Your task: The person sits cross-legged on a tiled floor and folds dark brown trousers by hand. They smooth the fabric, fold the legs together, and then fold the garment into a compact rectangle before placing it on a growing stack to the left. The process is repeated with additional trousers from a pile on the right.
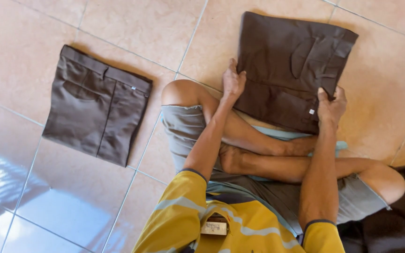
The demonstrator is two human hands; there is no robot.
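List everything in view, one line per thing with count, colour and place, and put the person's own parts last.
Folded trousers: one, dark brown, on the floor in front of the person, held at both near corners.
Second folded trousers: one, dark brown, on the floor to the left, apart from both hands.
Cloth pile: one, dark, on the floor at the lower right edge.
Small card: one, tan, at the chest of the yellow shirt.
Floor tiles: beige, glossy, throughout.
Left hand: fingers on the near left corner of the folded trousers.
Right hand: fingers on the near right corner.
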